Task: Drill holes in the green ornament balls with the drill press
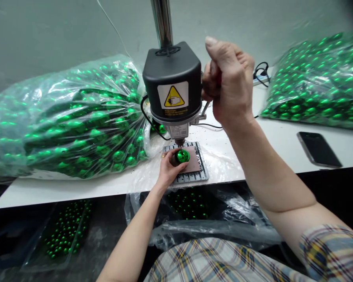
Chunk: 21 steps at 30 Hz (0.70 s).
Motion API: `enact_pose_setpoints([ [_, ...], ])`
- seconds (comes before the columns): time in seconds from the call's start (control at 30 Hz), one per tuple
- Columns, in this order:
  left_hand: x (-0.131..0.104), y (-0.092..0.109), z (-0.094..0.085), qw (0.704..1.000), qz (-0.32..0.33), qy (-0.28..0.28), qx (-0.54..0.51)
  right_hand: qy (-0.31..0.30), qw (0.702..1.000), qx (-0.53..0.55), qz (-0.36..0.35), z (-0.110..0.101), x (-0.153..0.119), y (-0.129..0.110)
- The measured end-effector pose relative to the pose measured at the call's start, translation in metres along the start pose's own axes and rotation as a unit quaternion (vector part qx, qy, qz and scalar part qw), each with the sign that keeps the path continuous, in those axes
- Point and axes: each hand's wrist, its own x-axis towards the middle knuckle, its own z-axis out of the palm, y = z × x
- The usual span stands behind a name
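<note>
A black drill press head [172, 84] with a yellow warning sticker stands at the middle, its bit pointing down at a shiny green ball [182, 156]. Thumb and fingers of my left hand [170, 167] grip that ball from its left side. Under the ball lies a pinkish board [194, 160] on the slotted metal base [205, 172], which is strewn with dark shavings. My right hand [232, 76] is raised at the right of the drill head, its fingers wrapped round the feed handle [206, 107], whose grip is mostly hidden.
Clear bags of green balls lie at the left [106, 129] and right [320, 86] of the white table [61, 194]. A phone [319, 149] rests near the front edge at right. Below the edge are an open plastic bag [211, 231] and a clear bin [66, 231], both with green balls.
</note>
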Motion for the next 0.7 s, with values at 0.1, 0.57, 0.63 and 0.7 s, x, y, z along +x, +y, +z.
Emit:
enact_pose_setpoints([
  [0.1, -0.001, 0.001, 0.001, 1.000, -0.005, -0.002, -0.009, 0.018, 0.999, -0.009, -0.040, 0.003, -0.019, -0.010],
  [0.57, -0.003, -0.002, 0.002, 1.000, 0.002, -0.011, 0.006, 0.012, 0.979, -0.051, -0.198, -0.018, -0.086, 0.009],
  [0.63, -0.003, -0.002, 0.002, 1.000, 0.006, -0.009, 0.008, 0.002, 0.973, -0.057, -0.221, -0.023, -0.092, 0.016],
  [0.7, -0.004, 0.000, 0.002, 1.000, 0.010, -0.008, 0.016, -0.015, 0.968, -0.064, -0.244, -0.028, -0.096, 0.022],
])
